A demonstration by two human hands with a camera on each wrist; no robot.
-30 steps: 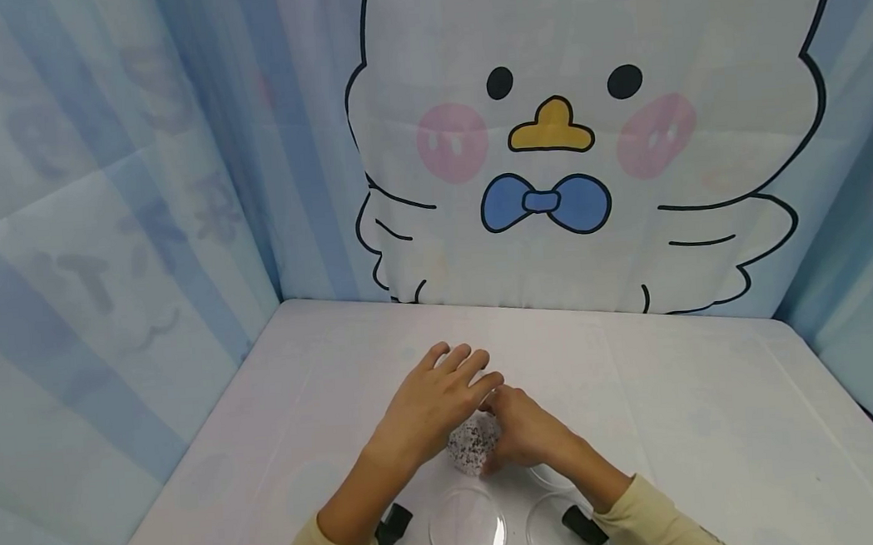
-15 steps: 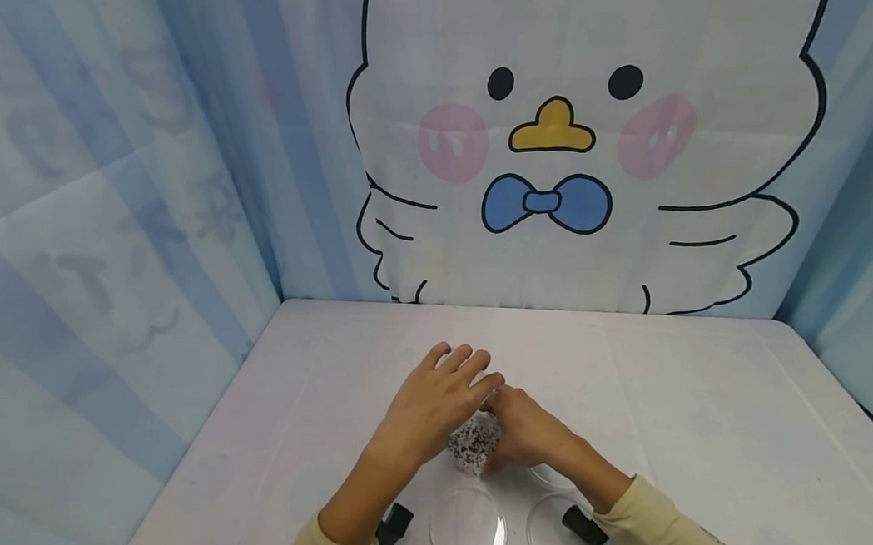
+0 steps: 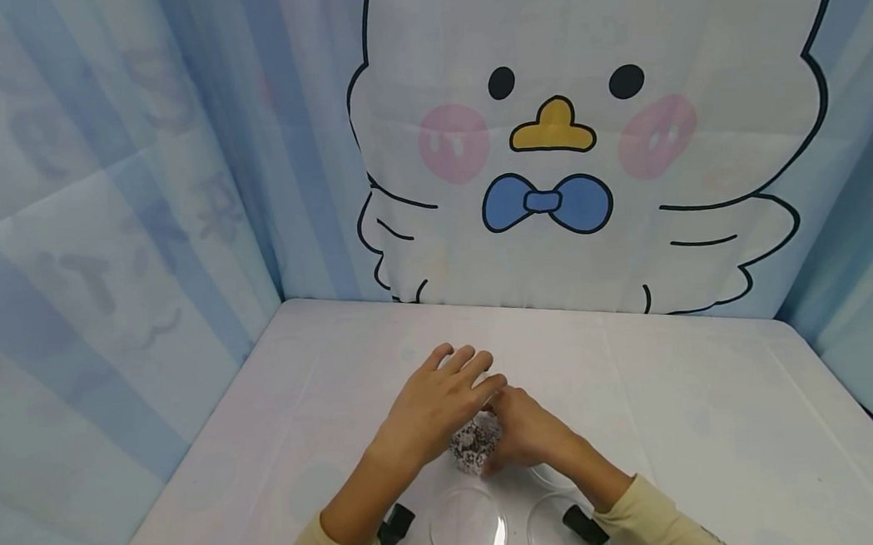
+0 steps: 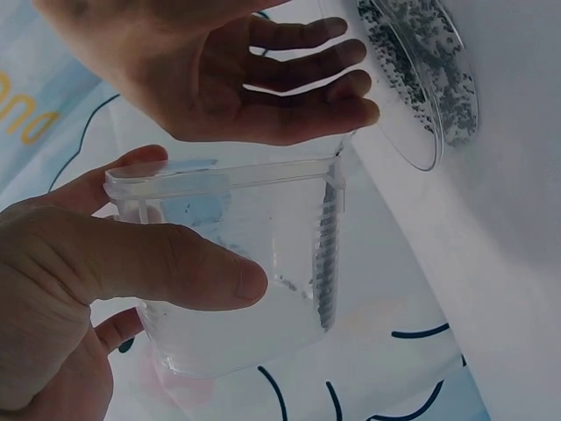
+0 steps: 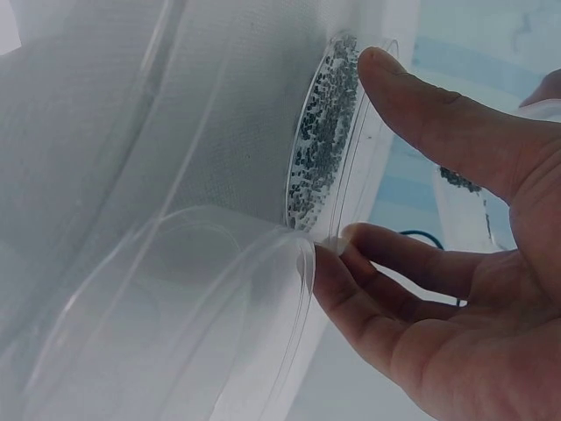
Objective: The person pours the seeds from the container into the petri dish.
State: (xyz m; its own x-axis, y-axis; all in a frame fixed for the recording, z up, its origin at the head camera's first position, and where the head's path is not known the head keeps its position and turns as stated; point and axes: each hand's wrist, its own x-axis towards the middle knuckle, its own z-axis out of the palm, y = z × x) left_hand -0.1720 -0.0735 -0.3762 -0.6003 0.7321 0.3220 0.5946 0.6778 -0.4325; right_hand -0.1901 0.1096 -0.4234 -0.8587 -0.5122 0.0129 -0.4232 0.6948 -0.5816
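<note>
In the head view my left hand (image 3: 433, 414) hovers with fingers stretched over a round clear dish (image 3: 475, 447) of black and white granules. Seen from the left wrist, that left hand (image 4: 131, 272) grips a clear plastic container (image 4: 237, 263), thumb across its near wall and fingers behind. The container is tilted, with dark bits along one side; my hand hides it from the head camera. My right hand (image 3: 525, 434) holds the dish's edge, its thumb and fingers spread around the rim in the right wrist view, where the granules (image 5: 324, 132) show well.
On the white tabletop (image 3: 686, 424), clear round dishes (image 3: 469, 529) stand in front of my hands; another dish (image 3: 539, 541) is partly covered by a black piece (image 3: 585, 526) at my right wrist. Another black piece (image 3: 397, 527) sits by my left wrist. A printed curtain (image 3: 556, 257) hangs behind.
Both hands stay almost in place. The dish's granules look darker and differently patterned, with a whiter patch near the top.
</note>
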